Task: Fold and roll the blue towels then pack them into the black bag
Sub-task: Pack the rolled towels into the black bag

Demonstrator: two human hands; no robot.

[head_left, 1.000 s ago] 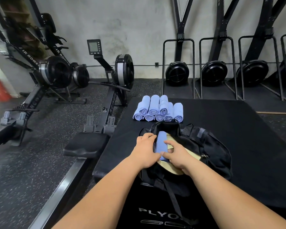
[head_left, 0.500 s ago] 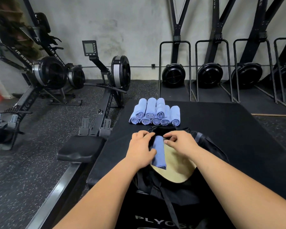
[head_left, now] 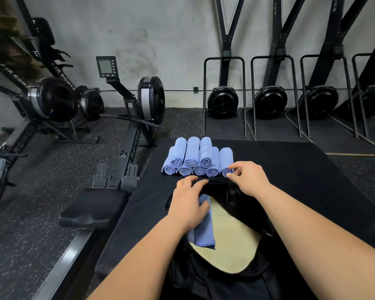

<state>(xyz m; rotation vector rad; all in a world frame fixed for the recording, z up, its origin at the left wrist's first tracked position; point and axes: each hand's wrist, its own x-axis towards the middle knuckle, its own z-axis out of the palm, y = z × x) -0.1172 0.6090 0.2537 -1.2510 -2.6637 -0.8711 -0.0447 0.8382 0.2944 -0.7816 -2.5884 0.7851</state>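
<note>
Black bag (head_left: 250, 210) lies open on the black bench (head_left: 307, 182), right in front of the person, tan lining (head_left: 232, 239) showing.

One rolled blue towel (head_left: 205, 233) is already inside, along the left side of the opening, lengthwise away from the camera.

Left hand (head_left: 188, 205): palm down on that towel, fingers fairly straight and spread, tips reaching the bag's far rim, thumb lying across the roll. Pressing, not wrapped around it.

Right hand (head_left: 250, 178): reaches past the bag's far rim to the towel stack. Fingers are curled at the near end of the rightmost roll (head_left: 225, 158) and touching it. Can't tell whether that's an actual grip or just contact.

Towel stack (head_left: 192, 155): eight blue rolls just beyond the bag on the same bench. Five in the bottom row, three on top, spiral ends facing the camera. Rolls are packed touching each other.

Surroundings: a rowing machine (head_left: 151, 98) stands on the speckled rubber floor (head_left: 41, 191) left of the bench, more rowers behind it. A row of upright stored machines (head_left: 223, 102) stands along the back wall.
</note>
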